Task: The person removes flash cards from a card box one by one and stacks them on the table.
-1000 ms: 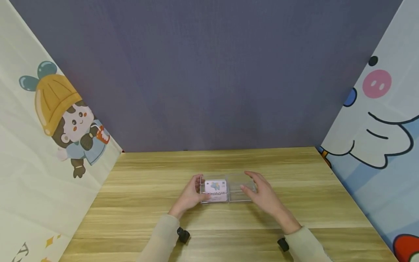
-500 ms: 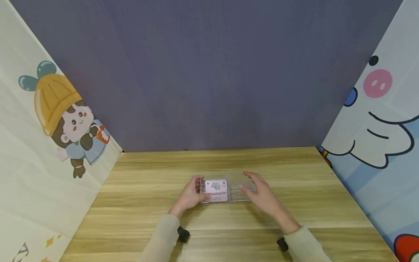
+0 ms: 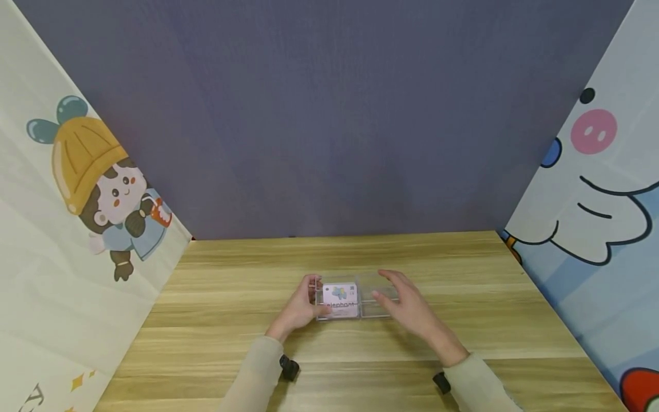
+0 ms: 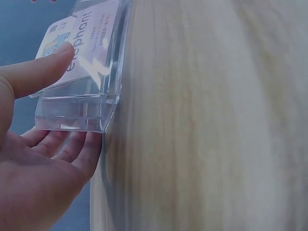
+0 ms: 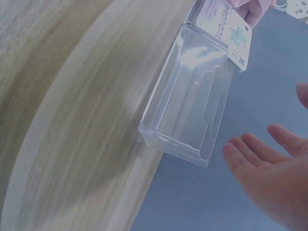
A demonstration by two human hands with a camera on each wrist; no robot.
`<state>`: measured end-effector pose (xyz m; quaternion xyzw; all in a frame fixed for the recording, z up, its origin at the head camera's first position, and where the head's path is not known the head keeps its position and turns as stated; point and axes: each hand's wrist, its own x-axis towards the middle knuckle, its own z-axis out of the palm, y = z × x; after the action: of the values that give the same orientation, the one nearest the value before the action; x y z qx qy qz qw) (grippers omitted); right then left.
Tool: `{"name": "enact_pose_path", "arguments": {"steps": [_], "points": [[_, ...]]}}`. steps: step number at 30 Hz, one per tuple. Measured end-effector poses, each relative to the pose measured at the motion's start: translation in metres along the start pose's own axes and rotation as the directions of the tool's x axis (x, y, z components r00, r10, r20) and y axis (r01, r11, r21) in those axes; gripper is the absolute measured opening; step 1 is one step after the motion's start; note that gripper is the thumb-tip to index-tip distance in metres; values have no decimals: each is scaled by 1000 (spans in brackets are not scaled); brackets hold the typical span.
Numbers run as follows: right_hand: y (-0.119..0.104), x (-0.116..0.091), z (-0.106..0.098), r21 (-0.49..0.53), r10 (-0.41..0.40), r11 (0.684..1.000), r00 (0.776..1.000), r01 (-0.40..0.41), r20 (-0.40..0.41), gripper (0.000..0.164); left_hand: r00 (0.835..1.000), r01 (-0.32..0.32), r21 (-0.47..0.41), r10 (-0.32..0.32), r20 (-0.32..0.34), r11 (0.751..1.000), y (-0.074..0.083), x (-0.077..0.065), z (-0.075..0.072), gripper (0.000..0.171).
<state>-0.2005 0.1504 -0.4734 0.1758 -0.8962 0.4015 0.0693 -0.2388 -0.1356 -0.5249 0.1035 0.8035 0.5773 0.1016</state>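
Clear box [image 3: 373, 312] on the wooden table [image 3: 355, 355] holds an elephant card [image 3: 341, 293] in its left compartment. Left hand [image 3: 298, 306] grips that end, thumb over the card; right hand [image 3: 416, 312], thumb and fingers wide, hovers just beside the right end.

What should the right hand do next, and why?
I'd probably ease the right hand in to hold the nearest end of the clear box. The right wrist view shows a gap between them, while the left hand grips the opposite end, where the elephant card sits. A second hold would likely steady the box.
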Motion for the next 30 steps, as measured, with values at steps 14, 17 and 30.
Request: {"name": "enact_pose_path", "arguments": {"steps": [14,17,30], "points": [[-2,1,3,2,12,1000,1000,-12,21,66,1000,13,27,-13,10,1000,1,-2,-1,81],[-3,2,4,9,7,1000,1000,-7,20,65,1000,15,19,-15,14,1000,2,-2,-1,79],[-9,10,7,-4,-30,1000,999,30,22,63,1000,1,58,-2,21,998,1,0,-4,78]]}}
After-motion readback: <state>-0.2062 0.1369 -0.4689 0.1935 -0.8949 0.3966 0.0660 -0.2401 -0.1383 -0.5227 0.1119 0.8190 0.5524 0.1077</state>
